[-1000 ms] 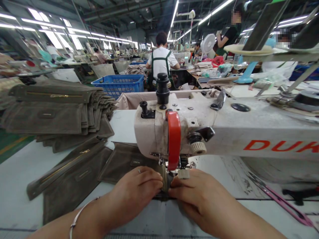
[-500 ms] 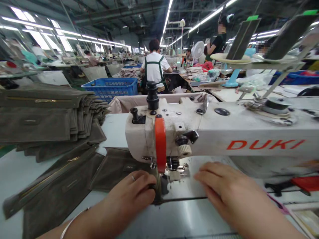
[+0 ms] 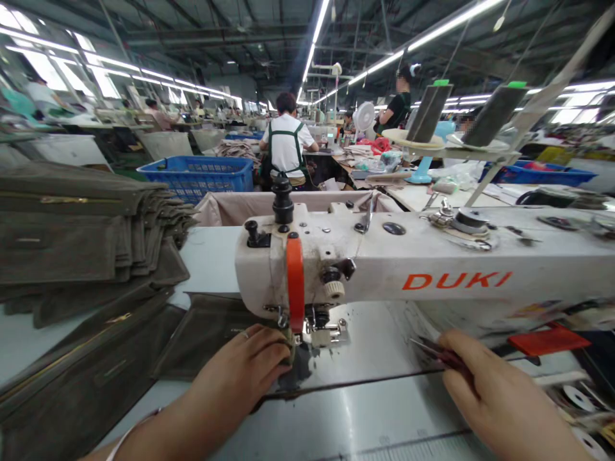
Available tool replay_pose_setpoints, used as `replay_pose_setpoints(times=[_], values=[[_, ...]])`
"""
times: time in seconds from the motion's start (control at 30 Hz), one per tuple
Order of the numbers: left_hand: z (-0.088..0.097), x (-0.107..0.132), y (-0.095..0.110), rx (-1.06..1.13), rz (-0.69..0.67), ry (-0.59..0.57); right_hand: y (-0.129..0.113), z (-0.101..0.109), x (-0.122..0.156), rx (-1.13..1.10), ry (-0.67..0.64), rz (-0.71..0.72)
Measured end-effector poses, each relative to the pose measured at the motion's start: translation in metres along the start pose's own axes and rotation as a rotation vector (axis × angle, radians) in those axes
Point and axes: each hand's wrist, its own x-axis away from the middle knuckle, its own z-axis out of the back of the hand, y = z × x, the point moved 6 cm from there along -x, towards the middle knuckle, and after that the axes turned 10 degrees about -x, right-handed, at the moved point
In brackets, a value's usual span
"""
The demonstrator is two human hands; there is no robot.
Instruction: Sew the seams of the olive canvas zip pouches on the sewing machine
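Observation:
My left hand [image 3: 250,368] is closed on the near right edge of a dark olive fabric piece [image 3: 206,330], just left of the sewing machine's [image 3: 317,269] presser foot [image 3: 321,336]. A bit of the fabric bunches up at my fingertips. My right hand [image 3: 485,384] grips small scissors [image 3: 454,360] by their dark red handle, the thin metal tips pointing left over the machine bed. The palm hides part of the handle. Another olive piece with a gold zipper [image 3: 77,371] lies left of my left arm.
A thick stack of olive pieces [image 3: 72,224] stands at the left. Behind the machine are a pink cloth-lined bin [image 3: 230,208] and a blue basket [image 3: 196,173]. Thread cones [image 3: 427,115] rise at the right, and a red-handled tool [image 3: 548,339] lies beyond my right hand. A person [image 3: 288,141] sits ahead.
My right hand has moved right, away from the presser foot, and now has the scissors in it. My left hand stays at the fabric edge. The view has shifted slightly.

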Motion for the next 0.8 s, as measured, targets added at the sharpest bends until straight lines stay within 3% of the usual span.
replay_pose_setpoints(times=[0.1, 0.2, 0.27, 0.5, 0.8], values=[[0.000, -0.001, -0.012, 0.174, 0.116, 0.032, -0.064, -0.013, -0.019, -0.334, -0.228, 0.067], [-0.001, 0.004, -0.022, 0.295, 0.226, 0.061, -0.122, -0.021, -0.039, -0.458, -0.292, 0.234], [-0.002, 0.007, -0.023, 0.345, 0.256, 0.058, -0.144, -0.030, -0.050, -0.467, -0.283, 0.323], [0.000, 0.005, -0.022, 0.413, 0.257, 0.074, -0.152, -0.060, -0.061, -0.437, -0.221, 0.415], [0.001, 0.003, -0.021, 0.428, 0.229, 0.059, -0.152, -0.062, -0.063, -0.481, -0.243, 0.390]])
